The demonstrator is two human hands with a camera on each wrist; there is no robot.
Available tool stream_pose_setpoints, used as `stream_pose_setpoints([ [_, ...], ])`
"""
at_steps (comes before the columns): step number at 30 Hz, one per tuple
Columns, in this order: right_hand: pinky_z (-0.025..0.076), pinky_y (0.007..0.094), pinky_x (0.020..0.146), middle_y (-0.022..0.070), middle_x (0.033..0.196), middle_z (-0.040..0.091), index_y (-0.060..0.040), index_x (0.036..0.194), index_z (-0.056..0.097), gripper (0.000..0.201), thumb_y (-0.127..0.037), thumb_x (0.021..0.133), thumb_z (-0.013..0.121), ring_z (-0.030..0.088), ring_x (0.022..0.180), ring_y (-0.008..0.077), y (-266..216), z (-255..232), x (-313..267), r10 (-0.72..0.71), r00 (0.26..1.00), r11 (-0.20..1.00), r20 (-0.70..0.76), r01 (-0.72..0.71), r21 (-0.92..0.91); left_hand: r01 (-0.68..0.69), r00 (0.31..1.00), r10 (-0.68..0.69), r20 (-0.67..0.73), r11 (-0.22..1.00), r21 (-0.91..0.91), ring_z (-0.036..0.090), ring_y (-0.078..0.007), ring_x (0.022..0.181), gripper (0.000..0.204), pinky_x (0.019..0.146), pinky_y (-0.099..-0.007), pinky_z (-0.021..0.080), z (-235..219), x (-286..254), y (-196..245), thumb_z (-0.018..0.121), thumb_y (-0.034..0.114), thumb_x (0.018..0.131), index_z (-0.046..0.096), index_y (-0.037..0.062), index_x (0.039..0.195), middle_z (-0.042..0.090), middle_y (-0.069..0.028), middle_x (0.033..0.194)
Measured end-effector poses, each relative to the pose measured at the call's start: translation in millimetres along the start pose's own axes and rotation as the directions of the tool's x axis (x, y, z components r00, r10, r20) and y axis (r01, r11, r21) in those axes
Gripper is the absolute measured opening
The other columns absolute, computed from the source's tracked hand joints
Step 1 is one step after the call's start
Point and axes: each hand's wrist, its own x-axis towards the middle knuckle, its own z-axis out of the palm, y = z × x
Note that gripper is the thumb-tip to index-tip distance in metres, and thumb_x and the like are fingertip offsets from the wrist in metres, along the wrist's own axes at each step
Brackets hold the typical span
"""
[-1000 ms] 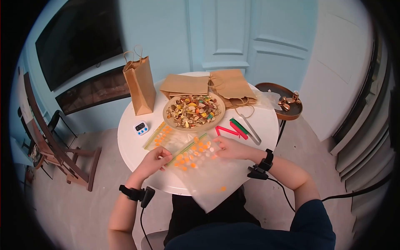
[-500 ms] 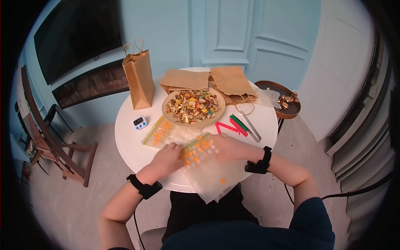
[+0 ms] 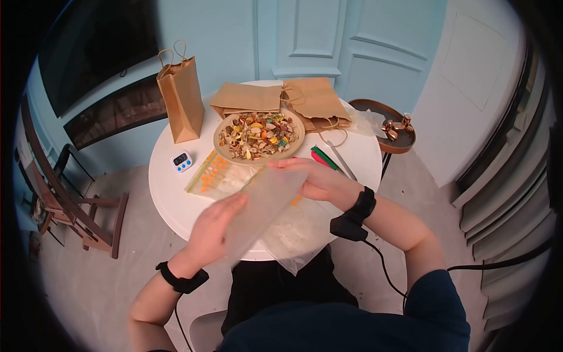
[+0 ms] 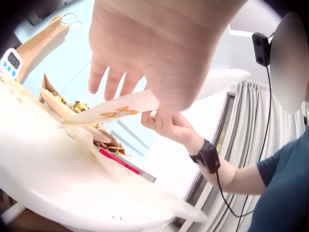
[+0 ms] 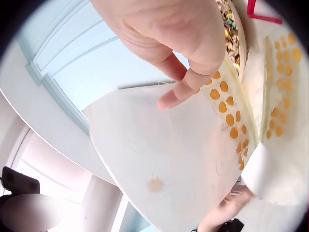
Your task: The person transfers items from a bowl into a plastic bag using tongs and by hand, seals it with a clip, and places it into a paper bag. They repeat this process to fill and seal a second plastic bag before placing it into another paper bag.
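Note:
A translucent zip bag with orange dots is raised at a slant above the table. My left hand holds its near left edge; in the left wrist view that hand has its fingers extended beside the bag, thumb tip hidden. My right hand grips the top zip end; in the right wrist view its thumb and fingers pinch the bag near the dotted strip. Another clear bag lies beneath, and one more dotted bag lies to the left.
A round bowl of dried mixed pieces sits behind the bags. Around it are a standing paper bag, flat paper bags, a white timer, and green and red strips. A side tray stands at the right.
The top dotted bag, lying flat on the table before, is now lifted and tilted between both hands. The head view has shifted slightly, moving the table up and left in the picture.

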Motion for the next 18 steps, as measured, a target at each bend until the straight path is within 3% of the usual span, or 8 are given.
stream_pose_setpoints([
  [1, 0.050, 0.0289, 0.082, 0.0086, 0.109, 0.059, -0.0001, 0.125, 0.049, 0.036, -0.009, 0.091, 0.055, 0.058, 0.101, 0.0134, -3.1, 4.9, -1.6, -0.001, 1.000, 1.000, 0.000, 0.001, 0.001, 0.031, 0.986, -0.034, -0.162, 0.999, -0.021, 0.055, -0.0322, 0.110, 0.052, 0.093, -0.0387, 0.045, -8.8, 3.7, 12.7, 0.067, 0.013, 0.072, 0.055, 0.0068, 0.122, 0.058, -0.0147, 0.121],
  [4, 0.047, 0.0244, 0.085, 0.0081, 0.112, 0.059, -0.0026, 0.125, 0.050, 0.035, -0.010, 0.091, 0.055, 0.059, 0.096, 0.0117, -9.4, 18.8, -8.5, -0.106, 0.994, 0.971, -0.010, 0.102, -0.218, 0.060, 0.955, -0.034, -0.296, 0.995, 0.081, 0.058, -0.0300, 0.102, 0.043, 0.087, -0.0370, 0.046, -26.9, 6.2, 9.4, 0.065, 0.009, 0.072, 0.060, 0.0058, 0.114, 0.061, -0.0130, 0.115],
  [6, 0.048, 0.0254, 0.081, 0.0069, 0.110, 0.059, -0.0036, 0.121, 0.051, 0.033, -0.012, 0.089, 0.057, 0.060, 0.093, 0.0126, -14.2, 13.2, -15.5, -0.207, 0.964, 0.912, -0.167, 0.129, -0.388, 0.079, 0.939, -0.026, -0.343, 0.987, 0.140, 0.058, -0.0272, 0.097, 0.038, 0.082, -0.0346, 0.047, -35.8, 9.1, 18.1, 0.062, 0.007, 0.072, 0.063, 0.0064, 0.109, 0.063, -0.0105, 0.108],
  [7, 0.048, 0.0254, 0.081, 0.0069, 0.110, 0.059, -0.0036, 0.121, 0.051, 0.033, -0.012, 0.089, 0.057, 0.060, 0.093, 0.0126, -13.3, 2.0, -17.3, -0.208, 0.964, 0.912, -0.165, 0.130, -0.389, 0.114, 0.932, 0.016, -0.361, 0.935, 0.336, 0.058, -0.0266, 0.095, 0.038, 0.081, -0.0342, 0.047, -39.0, 6.0, 12.9, 0.060, 0.008, 0.072, 0.063, 0.0072, 0.110, 0.063, -0.0093, 0.107],
  [9, 0.052, 0.0350, 0.075, 0.0132, 0.097, 0.063, 0.0005, 0.108, 0.054, 0.032, -0.020, 0.084, 0.063, 0.064, 0.087, 0.0203, -5.4, -34.8, -16.5, -0.120, 0.983, 0.449, -0.139, -0.071, -0.891, 0.145, 0.928, 0.065, -0.367, 0.845, 0.516, 0.057, -0.0261, 0.094, 0.038, 0.080, -0.0337, 0.047, -43.2, 0.4, 4.0, 0.059, 0.008, 0.072, 0.063, 0.0079, 0.110, 0.063, -0.0081, 0.107],
  [11, 0.051, 0.0402, 0.072, 0.0193, 0.091, 0.063, 0.0004, 0.099, 0.057, 0.036, -0.029, 0.078, 0.064, 0.064, 0.081, 0.0302, 6.4, -53.0, -24.4, -0.025, 0.991, -0.199, -0.134, -0.136, -0.970, 0.088, 0.974, 0.085, -0.212, 0.717, 0.692, 0.056, -0.0258, 0.096, 0.041, 0.081, -0.0340, 0.047, -40.2, -10.3, -1.6, 0.057, 0.007, 0.073, 0.062, 0.0104, 0.113, 0.061, -0.0072, 0.109],
  [15, 0.049, 0.0440, 0.072, 0.0187, 0.078, 0.063, -0.0014, 0.082, 0.063, 0.037, -0.037, 0.073, 0.063, 0.063, 0.079, 0.0339, 34.0, -63.5, -39.8, -0.237, 0.967, -0.355, -0.091, -0.173, -0.919, 0.027, 0.999, -0.038, 0.004, 0.765, 0.643, 0.054, -0.0270, 0.105, 0.050, 0.086, -0.0362, 0.047, -18.8, -31.9, -15.4, 0.057, 0.004, 0.072, 0.058, 0.0154, 0.121, 0.056, -0.0096, 0.118],
  [18, 0.046, 0.0404, 0.064, 0.0135, 0.071, 0.060, -0.0041, 0.076, 0.058, 0.029, -0.032, 0.074, 0.066, 0.060, 0.069, 0.0314, 36.7, -71.7, -32.2, -0.092, 0.992, -0.325, -0.087, -0.112, -0.939, 0.039, 0.967, -0.169, 0.193, 0.839, 0.542, 0.054, -0.0284, 0.109, 0.052, 0.089, -0.0375, 0.047, -14.8, -48.8, -26.9, 0.058, 0.002, 0.072, 0.057, 0.0162, 0.123, 0.056, -0.0112, 0.120],
])
